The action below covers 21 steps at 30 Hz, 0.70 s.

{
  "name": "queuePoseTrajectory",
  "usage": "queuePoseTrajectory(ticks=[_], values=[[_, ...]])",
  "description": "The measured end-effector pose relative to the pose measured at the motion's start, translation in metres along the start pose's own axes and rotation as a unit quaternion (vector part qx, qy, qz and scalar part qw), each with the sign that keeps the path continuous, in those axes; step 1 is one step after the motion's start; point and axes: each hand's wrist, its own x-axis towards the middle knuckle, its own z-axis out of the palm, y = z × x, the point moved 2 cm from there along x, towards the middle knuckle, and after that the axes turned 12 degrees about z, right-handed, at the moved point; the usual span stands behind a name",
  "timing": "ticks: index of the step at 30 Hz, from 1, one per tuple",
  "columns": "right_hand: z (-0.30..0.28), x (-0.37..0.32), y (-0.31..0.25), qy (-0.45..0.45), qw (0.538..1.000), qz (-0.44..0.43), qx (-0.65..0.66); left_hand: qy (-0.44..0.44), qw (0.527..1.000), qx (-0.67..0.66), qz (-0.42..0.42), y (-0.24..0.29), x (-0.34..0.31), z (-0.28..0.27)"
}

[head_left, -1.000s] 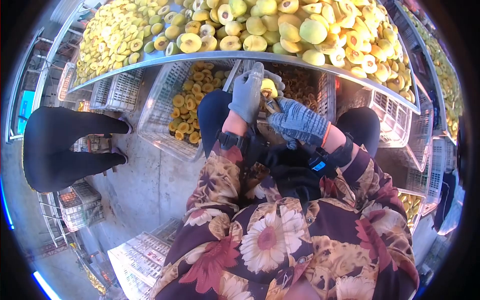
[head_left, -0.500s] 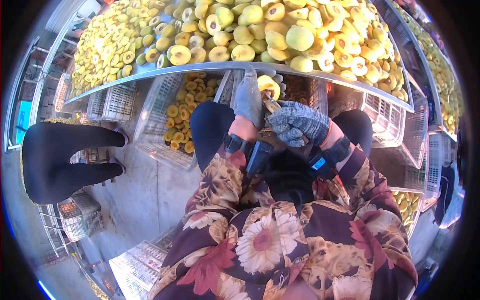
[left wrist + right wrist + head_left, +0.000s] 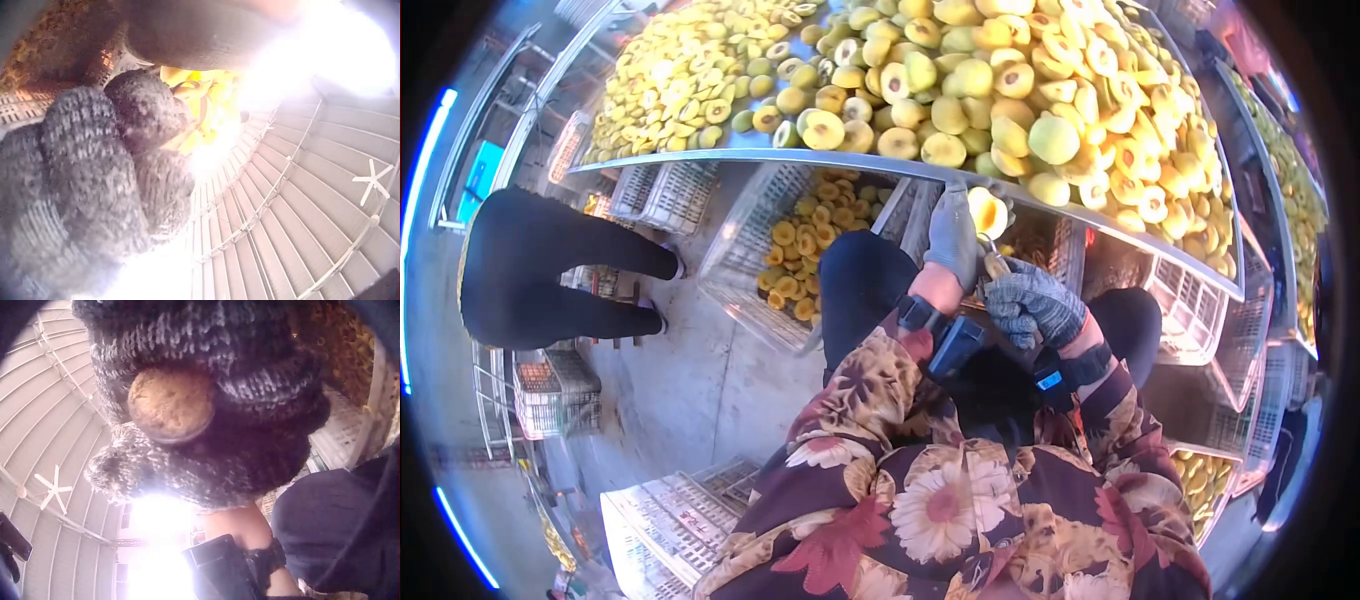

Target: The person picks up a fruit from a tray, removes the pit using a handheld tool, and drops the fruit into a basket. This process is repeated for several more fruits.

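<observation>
My left hand (image 3: 952,238), in a smooth grey glove, holds a yellow peach half (image 3: 987,213) just below the metal table edge. In my right hand (image 3: 1037,302), gloved in speckled grey knit, is a small pitting tool (image 3: 997,264) with a wooden handle and a metal tip. The tip meets the lower side of the peach half. In the left wrist view a thin curved metal blade (image 3: 186,86) lies against the bright yellow flesh. The right wrist view shows the round wooden handle end (image 3: 170,404) poking out of the curled knit fingers. The left fingers behind the fruit are mostly hidden.
Cut peach halves (image 3: 960,80) heap the metal-edged table (image 3: 870,160) in front. Beneath it stand a crate (image 3: 735,255) with pitted halves and another holding brown scraps (image 3: 1030,235). White crates (image 3: 1195,300) stack at right. A person in dark trousers (image 3: 550,270) bends at left.
The head view has swung, so hands, table and crates sit further right and lower. Both hands keep their hold, the tool tip staying at the peach half.
</observation>
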Motion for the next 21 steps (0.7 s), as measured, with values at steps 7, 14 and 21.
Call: queuePoseTrajectory(ticks=[7, 14, 21], values=[[-0.090, 0.023, -0.003, 0.438, 0.624, -0.236, -0.603, 0.055, 0.960, 0.075, 0.264, 0.081, -0.008, -0.014], [-0.159, 0.046, 0.038, 0.391, 0.630, -0.114, -0.662, 0.116, 0.731, 0.655, 0.153, 0.168, 0.050, -0.234], [-0.064, 0.039, 0.028, 0.384, 0.628, 0.015, -0.677, 0.037, 0.602, 0.701, 0.382, 0.184, 0.114, -0.111]])
